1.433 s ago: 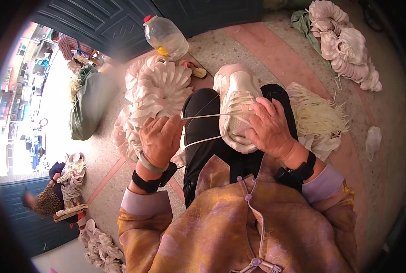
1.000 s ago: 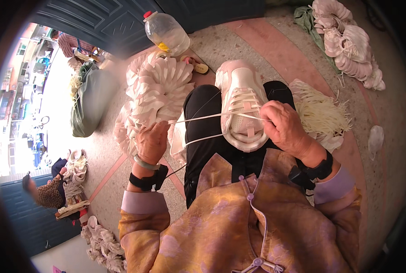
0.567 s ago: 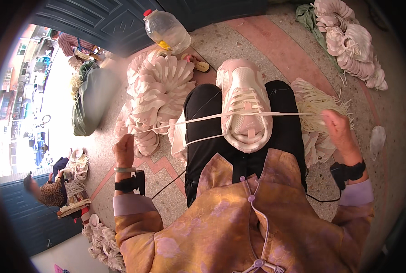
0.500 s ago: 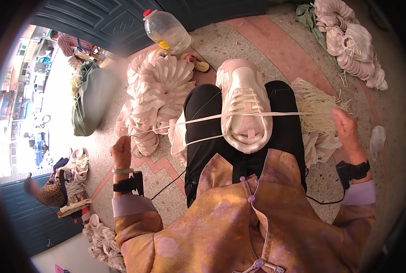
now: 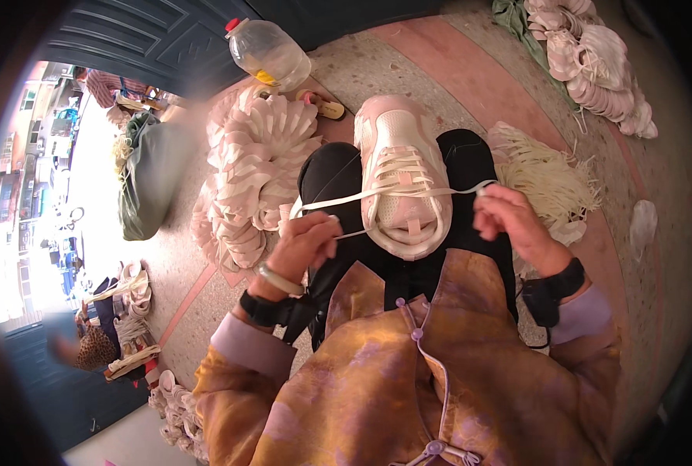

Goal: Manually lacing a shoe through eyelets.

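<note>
A pale pink and cream sneaker (image 5: 402, 136) rests between my black-trousered knees, its toe pointing away from me. Its cream shoelace (image 5: 419, 191) is threaded through the eyelets and stretches out to both sides across the opening. On the right, my right hand (image 5: 509, 216) pinches one part of the lace between thumb and finger, its other fingers curled. My left hand (image 5: 305, 245) is closed just left of the shoe's heel, where a thin stretch of lace runs to its fingertips. Another lace part bends down beside that hand and partly disappears behind it.
Left of my knees lies a big heap of shoe uppers (image 5: 253, 167). Bundled cream laces (image 5: 551, 182) sit to the right, with more uppers (image 5: 594, 66) at far right. A red-capped plastic bottle (image 5: 270, 56) and a sandal (image 5: 324, 105) stand ahead. Other people work at far left.
Both hands have come inward from wide apart to close beside the shoe. The lace, pulled taut before, now sags a little. The view has shifted slightly.
</note>
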Tool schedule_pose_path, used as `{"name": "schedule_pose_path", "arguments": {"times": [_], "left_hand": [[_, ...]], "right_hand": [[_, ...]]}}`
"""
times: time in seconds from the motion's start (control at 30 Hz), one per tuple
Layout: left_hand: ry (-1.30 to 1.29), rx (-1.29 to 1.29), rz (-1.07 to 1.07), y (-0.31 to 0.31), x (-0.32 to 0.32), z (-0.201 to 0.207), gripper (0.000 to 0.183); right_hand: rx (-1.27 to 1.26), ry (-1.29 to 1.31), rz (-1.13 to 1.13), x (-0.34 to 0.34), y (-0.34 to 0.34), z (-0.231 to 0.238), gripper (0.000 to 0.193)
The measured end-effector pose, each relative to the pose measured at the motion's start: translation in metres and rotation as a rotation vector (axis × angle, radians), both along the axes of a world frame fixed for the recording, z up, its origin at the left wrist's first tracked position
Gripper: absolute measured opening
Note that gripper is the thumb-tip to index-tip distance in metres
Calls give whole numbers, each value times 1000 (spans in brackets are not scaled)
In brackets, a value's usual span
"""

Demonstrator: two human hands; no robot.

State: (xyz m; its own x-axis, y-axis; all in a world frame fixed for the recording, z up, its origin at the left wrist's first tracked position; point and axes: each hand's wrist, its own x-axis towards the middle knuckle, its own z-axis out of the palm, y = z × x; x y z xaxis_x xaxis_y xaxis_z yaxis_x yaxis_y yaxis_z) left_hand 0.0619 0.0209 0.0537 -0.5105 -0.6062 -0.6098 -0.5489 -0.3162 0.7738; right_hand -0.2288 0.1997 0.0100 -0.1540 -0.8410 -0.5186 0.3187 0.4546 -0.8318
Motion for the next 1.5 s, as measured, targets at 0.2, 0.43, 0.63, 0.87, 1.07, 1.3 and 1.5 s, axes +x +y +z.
{"name": "schedule_pose_path", "arguments": {"times": [0.2, 0.43, 0.63, 0.87, 1.07, 1.3, 1.5], "left_hand": [[116, -13, -118, 1, -39, -17, 21], [243, -194, 1, -3, -53, -14, 20], [309, -166, 138, 8, -45, -21, 18], [399, 9, 243, 13, -40, -27, 15], [437, 48, 314, 15, -39, -29, 12], [449, 34, 295, 15, -37, -30, 13], [417, 12, 287, 16, -36, -29, 10]], "right_hand": [[-220, 26, -23, 18, -27, 1, 21], [-275, -60, -207, 20, -34, -7, 13], [-353, 75, -302, 35, -36, -12, 8], [-405, 183, -320, 40, -35, -11, 5], [-420, 244, -322, 42, -35, -10, 4], [-456, 286, -343, 45, -36, -9, 3], [-463, 521, -302, 45, -39, -7, 3]]}}
